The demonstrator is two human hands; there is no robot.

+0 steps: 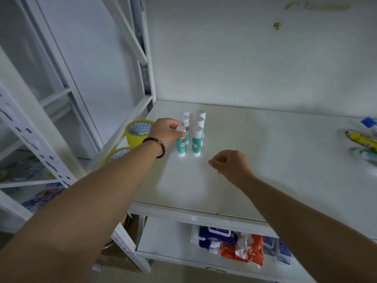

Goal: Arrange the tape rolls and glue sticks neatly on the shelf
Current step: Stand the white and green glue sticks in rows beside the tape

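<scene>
The right hand [230, 166] hovers over the shelf [265, 160], fingers loosely curled, holding nothing. The left hand [166, 132] pinches the front glue stick [181, 144]; it should stay upright, in line with its row. Five sticks [201, 124] stand beside it. Two tape rolls [135, 131] lie left.

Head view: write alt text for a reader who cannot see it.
A person's left hand pinches the cap of the front-left glue stick, one of six standing upright in two rows on a white shelf. The right hand hovers, loosely curled. Yellow tape rolls sit at left.
</scene>
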